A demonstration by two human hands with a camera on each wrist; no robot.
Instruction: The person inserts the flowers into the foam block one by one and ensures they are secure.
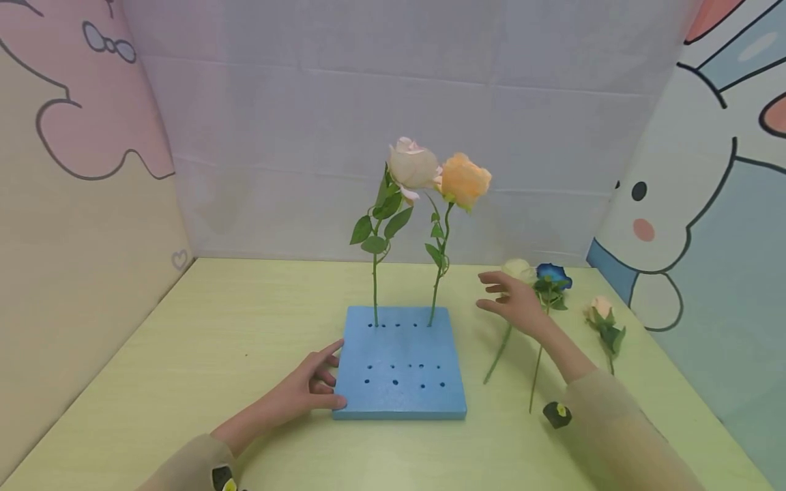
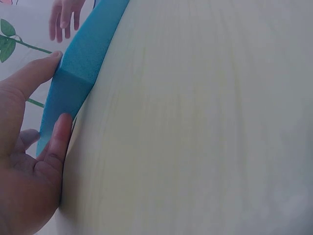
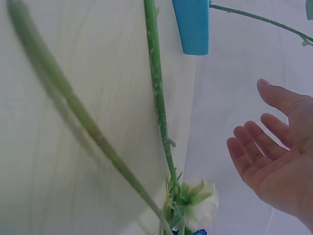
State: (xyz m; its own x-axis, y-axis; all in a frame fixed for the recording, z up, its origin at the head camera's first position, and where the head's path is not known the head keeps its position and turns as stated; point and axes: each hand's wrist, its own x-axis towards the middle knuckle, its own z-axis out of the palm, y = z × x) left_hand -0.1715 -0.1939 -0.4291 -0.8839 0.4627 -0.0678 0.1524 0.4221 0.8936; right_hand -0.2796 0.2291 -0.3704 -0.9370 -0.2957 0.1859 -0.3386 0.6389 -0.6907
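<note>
A blue board with rows of small holes lies on the table. A pale pink rose and an orange rose stand upright in its back row of holes. My left hand holds the board's left edge, thumb at the near corner and fingers along the side. Over the white rose hovers my right hand, fingers spread and nothing in them. In the right wrist view, the white rose lies below that hand, its green stem along the table.
A blue rose lies beside the white one, partly behind the right hand and arm. Farther right lies a peach rose. The pale yellow table is bounded by a white back sheet and cartoon-printed side panels.
</note>
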